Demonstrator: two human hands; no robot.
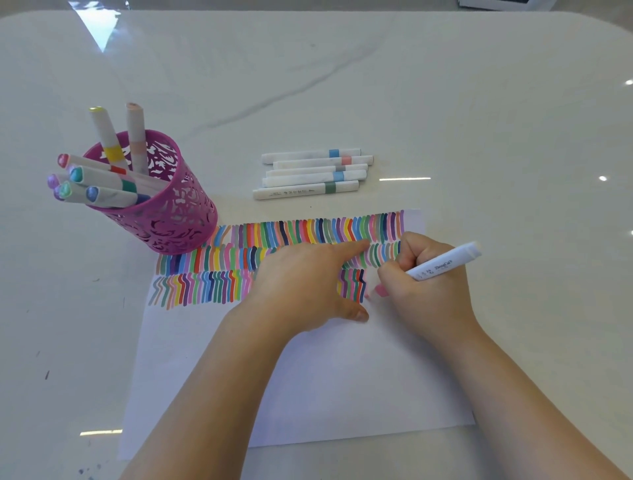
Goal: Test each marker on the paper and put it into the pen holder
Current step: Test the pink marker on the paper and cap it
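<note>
We cannot see the strokes under the left hand (308, 284), which covers the middle rows on the paper (308, 383). The tip of the marker (445, 262), at 9 o'clock from the right hand (428, 287), is a pink blur, and its barrel print is too small to read. The pen holder (171, 212) hides the lower halves of the stored markers (106, 190). At 1 o'clock the frame edge cuts off a dark box (503, 4).

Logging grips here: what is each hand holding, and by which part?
The right hand grips a marker by its lower barrel, near the writing end. The left hand holds nothing; it presses flat on the paper.
</note>
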